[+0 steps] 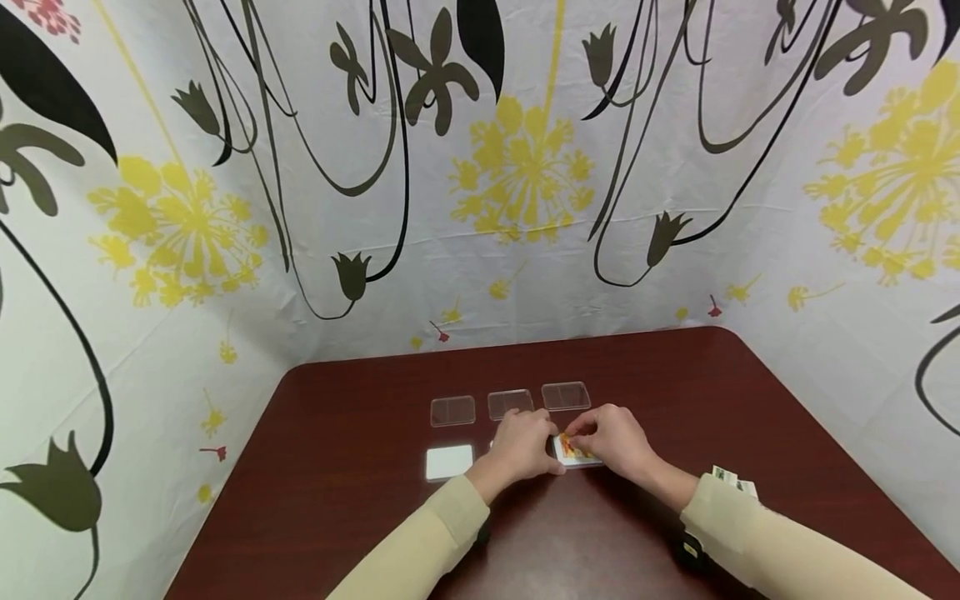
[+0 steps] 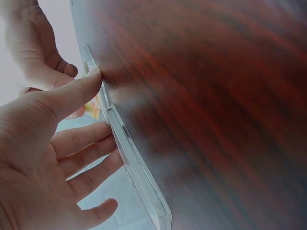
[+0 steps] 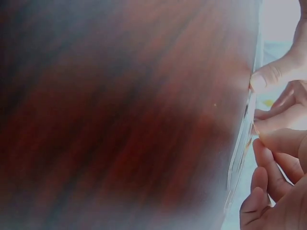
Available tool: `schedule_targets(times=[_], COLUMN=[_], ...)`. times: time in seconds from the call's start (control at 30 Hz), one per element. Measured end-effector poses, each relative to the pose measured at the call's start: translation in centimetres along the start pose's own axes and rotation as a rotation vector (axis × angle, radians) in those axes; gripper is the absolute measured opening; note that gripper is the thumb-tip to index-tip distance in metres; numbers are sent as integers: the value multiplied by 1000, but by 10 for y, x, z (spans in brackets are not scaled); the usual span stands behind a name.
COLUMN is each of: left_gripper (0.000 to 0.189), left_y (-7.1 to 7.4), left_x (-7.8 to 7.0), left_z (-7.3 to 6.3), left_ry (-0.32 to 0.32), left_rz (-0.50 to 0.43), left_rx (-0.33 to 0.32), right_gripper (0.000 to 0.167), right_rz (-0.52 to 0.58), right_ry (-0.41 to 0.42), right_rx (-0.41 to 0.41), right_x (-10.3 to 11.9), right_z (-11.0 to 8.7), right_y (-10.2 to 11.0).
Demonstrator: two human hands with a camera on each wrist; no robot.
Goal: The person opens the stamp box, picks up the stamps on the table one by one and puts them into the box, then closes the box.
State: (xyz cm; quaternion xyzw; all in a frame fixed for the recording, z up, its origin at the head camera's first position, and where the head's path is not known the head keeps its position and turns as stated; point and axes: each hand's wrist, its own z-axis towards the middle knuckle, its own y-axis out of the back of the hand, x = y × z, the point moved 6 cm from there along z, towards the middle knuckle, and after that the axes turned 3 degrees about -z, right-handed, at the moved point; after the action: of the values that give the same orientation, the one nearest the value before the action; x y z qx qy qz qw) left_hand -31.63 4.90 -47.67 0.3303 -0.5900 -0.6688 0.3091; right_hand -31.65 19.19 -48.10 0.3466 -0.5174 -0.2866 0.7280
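Observation:
My left hand (image 1: 521,443) holds a flat clear plastic case (image 1: 581,464) by its edge, thumb at the near side and fingers at the far side. From the right, my right hand (image 1: 619,440) pinches a small yellow-and-orange picture card (image 1: 568,450) over the white inside of that case. In the left wrist view the thumb presses the case's rim, and the card (image 2: 93,108) stands tilted behind it. Another clear case (image 2: 141,173) lies beside it, mostly hidden by my left hand in the head view.
A white-filled case (image 1: 449,462) lies to the left. Three clear plastic lids sit in a row behind: left (image 1: 453,410), middle (image 1: 509,403) and right (image 1: 566,396). Green-and-white paper pieces (image 1: 735,481) lie by the right sleeve. Patterned cloth (image 1: 480,283) surrounds the dark red table (image 1: 337,500).

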Motion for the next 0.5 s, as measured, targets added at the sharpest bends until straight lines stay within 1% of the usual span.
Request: schedule_targets(times=[0.13,0.23,0.5], left_gripper=[53,52,50], left_y=[1,1,-1], left_x=[0,0,0], left_z=[0,0,1], left_ry=[8,9,0], left_rz=[1,2,0], left_rx=[2,1,-13], right_gripper=[11,12,13], right_rz=[-50,-86,-173], right_ry=[11,41,70], right_rx=[6,-3,-30], right_x=[5,9,15], right_z=[1,1,-1], right_y=[-2,-3,-5])
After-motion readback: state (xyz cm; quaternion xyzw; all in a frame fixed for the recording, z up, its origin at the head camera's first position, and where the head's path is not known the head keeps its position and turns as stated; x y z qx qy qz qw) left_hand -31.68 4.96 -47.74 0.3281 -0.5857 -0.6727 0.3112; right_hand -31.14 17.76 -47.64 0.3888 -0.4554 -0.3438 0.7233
